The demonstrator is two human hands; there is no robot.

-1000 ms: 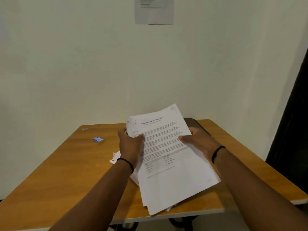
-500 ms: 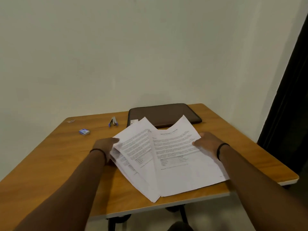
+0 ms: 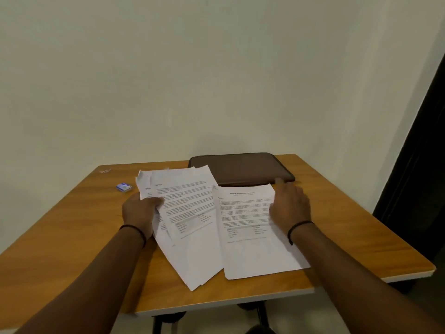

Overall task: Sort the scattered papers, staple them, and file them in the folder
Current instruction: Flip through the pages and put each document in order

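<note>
A fanned stack of printed papers (image 3: 190,213) lies tilted on the wooden table (image 3: 72,237), and my left hand (image 3: 140,212) grips its left edge with the thumb on top. One separate printed sheet (image 3: 248,239) lies flat to the right. My right hand (image 3: 290,206) rests on that sheet's right edge with straight fingers. A dark brown folder (image 3: 240,168) lies closed at the back of the table, just beyond the papers. The stapler is hidden behind the stack.
A small blue staple box (image 3: 124,187) sits on the table to the left of the papers. A tiny scrap (image 3: 105,170) lies near the back left corner. The wall stands right behind the table, and a dark doorway (image 3: 419,165) is at the right.
The papers went from held up in both hands to lying on the table. The top sheet has slid right, apart from the stack, which now covers the stapler.
</note>
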